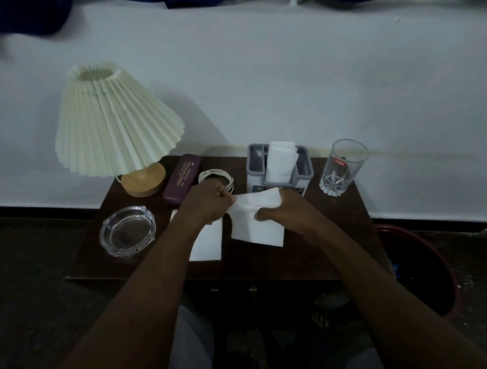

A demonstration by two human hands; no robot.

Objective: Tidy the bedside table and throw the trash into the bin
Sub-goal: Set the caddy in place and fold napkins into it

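Gripping 1 tissue over the table with both hands: left hand pinching its left corner, right hand clamping its middle. Lying beneath the left wrist: sheet. Standing right of table: bin.

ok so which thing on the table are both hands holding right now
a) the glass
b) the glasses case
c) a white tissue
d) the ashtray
c: the left hand and right hand each pinch an edge of the white tissue, while the glass, the case and the ashtray sit untouched.
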